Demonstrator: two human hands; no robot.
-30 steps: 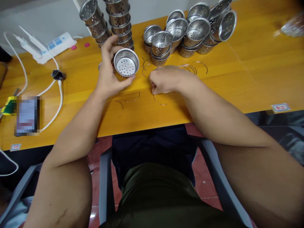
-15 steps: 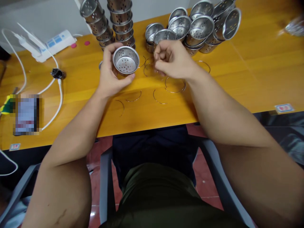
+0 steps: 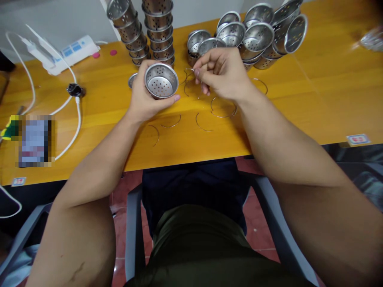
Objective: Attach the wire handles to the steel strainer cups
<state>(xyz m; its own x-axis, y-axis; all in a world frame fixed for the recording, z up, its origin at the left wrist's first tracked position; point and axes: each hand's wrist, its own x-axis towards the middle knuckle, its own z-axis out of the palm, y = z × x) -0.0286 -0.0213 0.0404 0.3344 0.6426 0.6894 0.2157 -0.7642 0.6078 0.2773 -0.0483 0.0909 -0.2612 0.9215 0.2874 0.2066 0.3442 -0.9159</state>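
Observation:
My left hand (image 3: 143,95) is wrapped round a perforated metal cup (image 3: 161,81), its open mouth tilted towards me. To its right, my right hand (image 3: 223,73) pinches a thin curved wire (image 3: 189,69) between thumb and fingertips, apart from the cup. Part of that wire is hidden by the fingers. Several similar wire arcs lie on the yellow table below and between the hands, among them one (image 3: 172,124) in front of the cup and another (image 3: 203,125) nearer the right forearm. A round metal rim (image 3: 131,81) shows behind my left hand.
Two tall stacks of perforated cups (image 3: 158,30) stand at the back. More cups (image 3: 259,38) are piled behind my right hand. On the left lie a power strip (image 3: 74,54), white cables, a black plug (image 3: 74,90) and a phone (image 3: 35,141). The table (image 3: 299,115) ends close in front of me.
The view has shifted slightly, so the table things appear a little lower and further right. The wire at my right fingertips shows more clearly now. My left hand still holds the cup.

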